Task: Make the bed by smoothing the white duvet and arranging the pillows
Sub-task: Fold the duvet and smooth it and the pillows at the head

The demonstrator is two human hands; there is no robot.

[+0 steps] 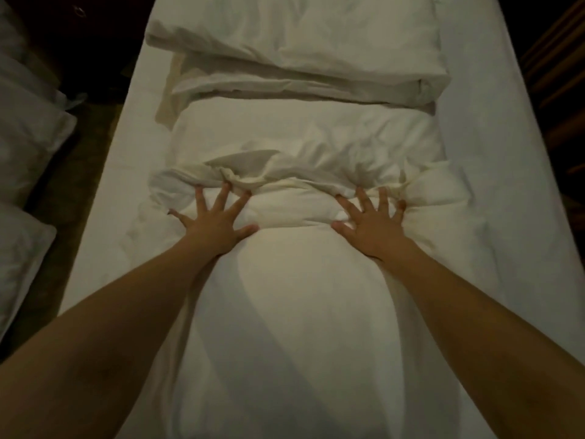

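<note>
While both arms reach forward along the bed [493, 147], the entries stand as follows.

Item one: left hand [218, 224]. Fingers spread wide and straight, palm flat on the white duvet [300, 312], fingertips at the edge of a bunched ridge of cloth [285, 182]. It holds nothing; the flat spread looks meant to press and push the fabric away over a broad patch.

Item two: right hand [372, 226]. Same posture, fingers splayed and pressed down, well apart from the left, tips against the same ridge. Placing the two hands apart likely lets the push carry evenly across the width.

Item three: duvet. It lies lengthwise down the middle of the bed, smooth under the forearms, rumpled where it heaps ahead of the fingers. Judged from this, smoothing is under way and the far part is not yet flat.

Item four: pillow [364, 36]. White, at the head of the bed, resting on folded layers of bedding [300, 87] just beyond the ridge. Whether it sits in its final place I cannot tell.

Item five: spare pillows [28, 144]. Several lie beside the bed on the left in the dim light, probably set aside for arranging afterwards.

Item six: dark wooden furniture [557, 74] at the right edge, detail too dim to read.
</note>
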